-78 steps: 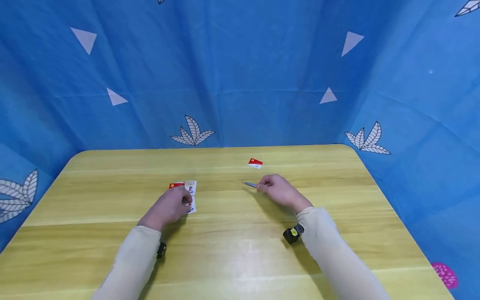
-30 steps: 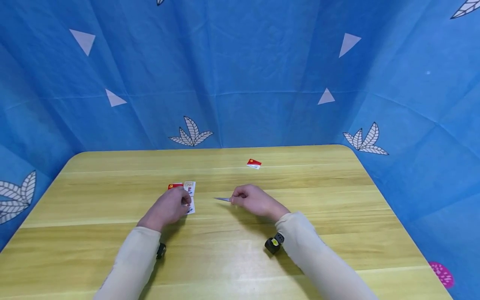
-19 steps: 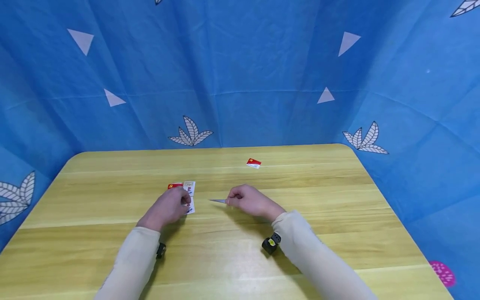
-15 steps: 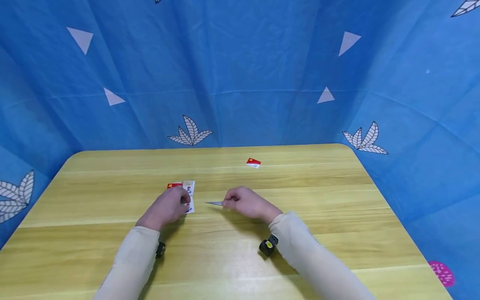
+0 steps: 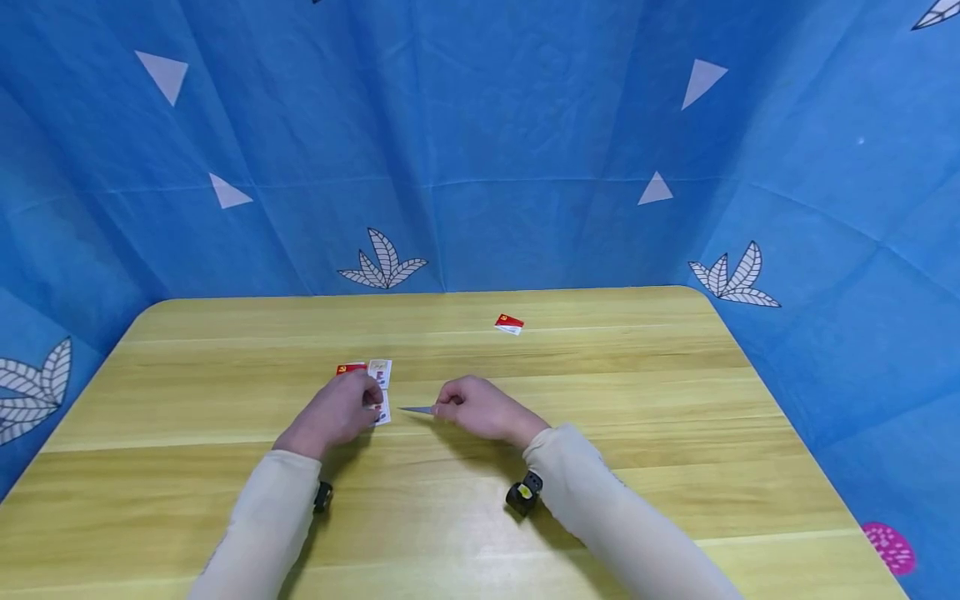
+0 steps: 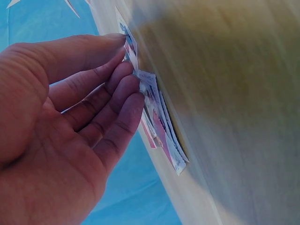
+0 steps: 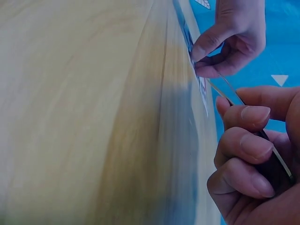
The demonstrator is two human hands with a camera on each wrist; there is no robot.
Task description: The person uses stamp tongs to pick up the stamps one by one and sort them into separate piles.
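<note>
My left hand point(image 5: 341, 412) rests at the left middle of the table, its fingertips touching several small stamps. In the head view, a red stamp point(image 5: 350, 368) and white printed stamps point(image 5: 381, 372) show beside that hand; others are partly hidden under it. The left wrist view shows overlapping stamps point(image 6: 164, 136) with toothed edges below the gently bent fingers. My right hand point(image 5: 480, 408) grips a pair of tweezers point(image 5: 417, 409), their tips pointing left at a small distance from the stamps. Two thin prongs show in the right wrist view, with curled fingers around the tweezers' body.
Near the back edge of the wooden table point(image 5: 637, 350) lies one more red and white stamp point(image 5: 509, 325). A blue patterned cloth point(image 5: 487, 150) hangs behind and along both sides. Small black cameras sit at both wrists, the right one point(image 5: 522, 493) plainly visible.
My right hand has moved left and a little nearer to me with the tweezers, bringing their tips close to the stamps. The left hand has stayed in place on the stamps.
</note>
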